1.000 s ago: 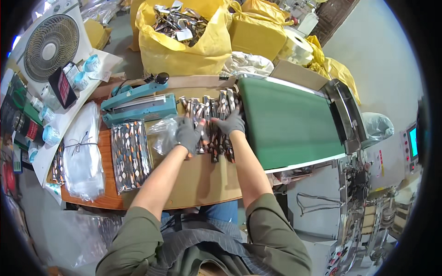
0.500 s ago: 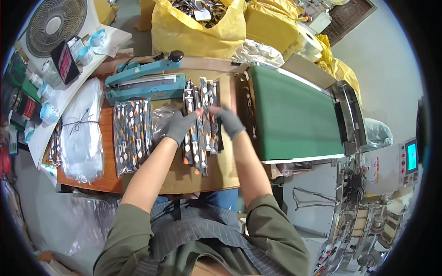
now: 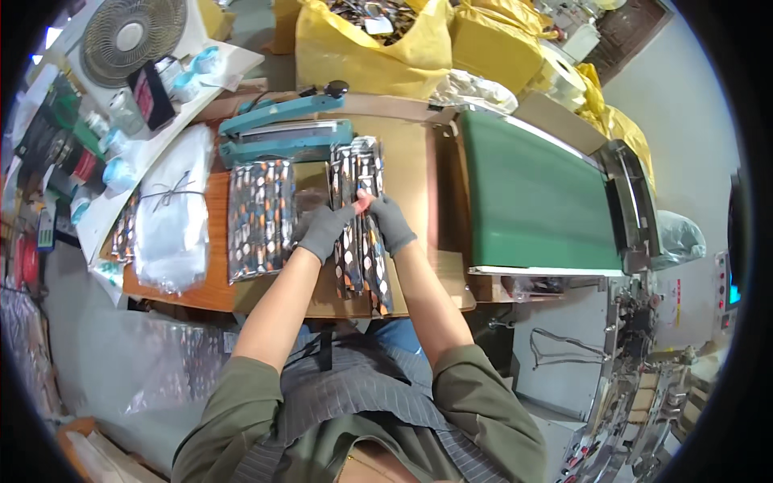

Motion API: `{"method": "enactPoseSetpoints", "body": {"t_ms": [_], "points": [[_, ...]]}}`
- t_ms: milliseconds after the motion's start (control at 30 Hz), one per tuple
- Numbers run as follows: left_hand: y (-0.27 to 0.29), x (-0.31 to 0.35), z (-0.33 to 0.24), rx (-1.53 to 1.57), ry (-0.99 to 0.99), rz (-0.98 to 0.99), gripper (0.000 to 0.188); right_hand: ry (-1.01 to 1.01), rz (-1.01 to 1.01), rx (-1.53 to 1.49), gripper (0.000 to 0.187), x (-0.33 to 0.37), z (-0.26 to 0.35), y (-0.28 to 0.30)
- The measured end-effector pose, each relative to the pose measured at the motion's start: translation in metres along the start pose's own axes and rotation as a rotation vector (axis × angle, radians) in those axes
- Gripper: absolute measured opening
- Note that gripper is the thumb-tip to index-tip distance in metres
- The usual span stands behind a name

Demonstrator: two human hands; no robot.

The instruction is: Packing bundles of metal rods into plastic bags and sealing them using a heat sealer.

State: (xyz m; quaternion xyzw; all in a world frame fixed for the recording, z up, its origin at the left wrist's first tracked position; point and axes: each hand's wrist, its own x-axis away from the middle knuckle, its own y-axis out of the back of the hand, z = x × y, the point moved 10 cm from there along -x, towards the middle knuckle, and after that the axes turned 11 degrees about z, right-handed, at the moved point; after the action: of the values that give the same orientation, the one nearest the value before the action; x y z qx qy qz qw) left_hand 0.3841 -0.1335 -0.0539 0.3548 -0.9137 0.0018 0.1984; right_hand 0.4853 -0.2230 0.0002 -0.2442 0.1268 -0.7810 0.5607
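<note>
Between the fingers [image 3: 364, 201] of the left hand [image 3: 324, 232] and the right hand [image 3: 392, 225] was a bundle of slim dark packets [image 3: 349, 259], patterned with white and orange shapes. Both hands wore grey gloves, which left the fingertips bare. The thumbs almost met on top of this bundle, and the palms were at its two sides; the remaining fingers were mostly hidden, so I could not tell how tightly they were closed. The bundle extended both beyond the fingers and nearer to the body than them, over brown cardboard [image 3: 407, 165] on the counter [image 3: 218, 233]. To the left of the fingers, near them, lay a neat row of similar packets [image 3: 262, 217]. Farther left was a tied stack of transparent bags [image 3: 171, 225]. Beyond the fingers, somewhat to the left, stood a teal device [image 3: 286, 143] with a lever. To their right, well apart, was a green belt [image 3: 539, 193].
</note>
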Motion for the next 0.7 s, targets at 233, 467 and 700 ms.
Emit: {"method": "enactPoseSetpoints", "body": {"t_ms": [233, 467, 700], "points": [[-0.010, 0.107, -0.167, 0.092, -0.602, 0.327, 0.103, 0.537, 0.237, 0.211, 0.093, 0.079, 0.113, -0.067], [-0.017, 0.128, -0.137, -0.171, -0.735, 0.457, 0.100, 0.480, 0.300, 0.266, 0.107, 0.103, 0.098, -0.100], [-0.049, 0.172, -0.117, 0.334, -0.402, 0.796, 0.061, 0.686, 0.020, 0.669, 0.078, 0.159, 0.126, -0.120]]}}
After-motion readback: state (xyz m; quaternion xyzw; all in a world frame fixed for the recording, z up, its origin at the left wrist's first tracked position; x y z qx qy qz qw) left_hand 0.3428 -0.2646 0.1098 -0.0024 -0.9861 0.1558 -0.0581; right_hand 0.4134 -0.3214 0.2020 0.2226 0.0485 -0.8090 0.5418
